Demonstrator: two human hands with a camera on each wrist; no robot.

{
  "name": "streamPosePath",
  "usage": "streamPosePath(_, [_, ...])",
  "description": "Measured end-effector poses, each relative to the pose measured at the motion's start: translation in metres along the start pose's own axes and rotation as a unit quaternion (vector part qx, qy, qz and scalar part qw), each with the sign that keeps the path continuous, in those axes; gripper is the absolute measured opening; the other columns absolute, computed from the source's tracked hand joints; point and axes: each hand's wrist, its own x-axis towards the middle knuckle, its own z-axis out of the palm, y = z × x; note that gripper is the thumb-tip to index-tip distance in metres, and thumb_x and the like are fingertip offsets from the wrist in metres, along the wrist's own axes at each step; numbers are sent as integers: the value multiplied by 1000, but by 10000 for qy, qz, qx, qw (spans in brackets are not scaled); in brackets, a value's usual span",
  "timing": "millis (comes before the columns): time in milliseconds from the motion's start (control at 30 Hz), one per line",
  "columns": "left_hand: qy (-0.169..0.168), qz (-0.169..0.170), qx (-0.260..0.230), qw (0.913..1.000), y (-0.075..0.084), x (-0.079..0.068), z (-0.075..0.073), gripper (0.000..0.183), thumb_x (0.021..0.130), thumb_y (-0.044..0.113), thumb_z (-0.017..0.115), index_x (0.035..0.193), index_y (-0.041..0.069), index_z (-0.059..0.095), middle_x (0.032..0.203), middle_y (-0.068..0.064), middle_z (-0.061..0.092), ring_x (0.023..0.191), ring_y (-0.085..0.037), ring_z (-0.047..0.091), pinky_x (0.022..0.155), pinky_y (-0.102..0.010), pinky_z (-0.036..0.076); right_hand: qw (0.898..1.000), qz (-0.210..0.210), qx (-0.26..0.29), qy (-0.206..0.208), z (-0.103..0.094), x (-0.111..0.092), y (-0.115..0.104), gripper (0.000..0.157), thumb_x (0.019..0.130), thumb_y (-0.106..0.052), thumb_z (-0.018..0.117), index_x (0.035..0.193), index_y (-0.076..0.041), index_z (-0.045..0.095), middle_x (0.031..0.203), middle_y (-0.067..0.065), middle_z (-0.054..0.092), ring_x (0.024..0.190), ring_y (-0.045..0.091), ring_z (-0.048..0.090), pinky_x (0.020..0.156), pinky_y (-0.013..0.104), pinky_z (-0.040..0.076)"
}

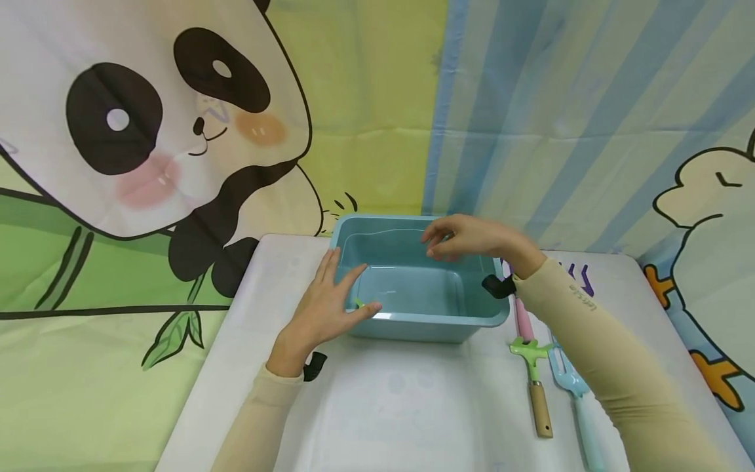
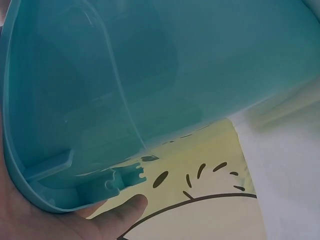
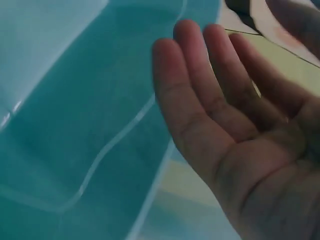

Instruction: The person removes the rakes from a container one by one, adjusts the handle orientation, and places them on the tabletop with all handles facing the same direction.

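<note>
A blue plastic bin (image 1: pixel 425 319) stands at the back of the white table. At its front left corner is my left hand (image 1: pixel 327 308), thumb and fingers straight and spread. The left wrist view shows this hand (image 2: pixel 107 222) against the outside of the bin rim (image 2: pixel 10 165). My right hand (image 1: pixel 463 236) hovers over the back right of the bin with nothing in it. Its fingers are loosely bent and the palm is bare in the right wrist view, where the hand (image 3: pixel 240 125) is beside the bin wall (image 3: pixel 100 100).
Right of the bin lie a small green rake (image 1: pixel 538 387) with a wooden handle, a light blue fork (image 1: pixel 569 380), a pink handle (image 1: pixel 523 320) and a purple pronged piece (image 1: pixel 586 280), partly behind the right arm. A bit of green (image 1: pixel 359 303) shows by the left thumb. Printed curtains (image 1: pixel 377 98) hang behind.
</note>
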Motion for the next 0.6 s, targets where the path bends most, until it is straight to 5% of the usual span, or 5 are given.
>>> streamPosePath(300, [-24,2,3,10000,0,0,1,91,83,86,43,154,27,42,166,-17,3,152,-27,-6,110,-60,30,9893,782,79,-1233,24,77,32,43,98,-19,65,136,-4,55,127,15,60,116,34,57,98,52,47])
streamPosePath(600, [23,15,42,10000,-1,-1,1,91,83,86,42,153,28,43,166,-17,4,152,-27,-5,110,-59,30,9749,1630,-123,-1512,49,107,58,50,93,-24,72,137,-5,56,123,9,60,120,37,58,91,51,52])
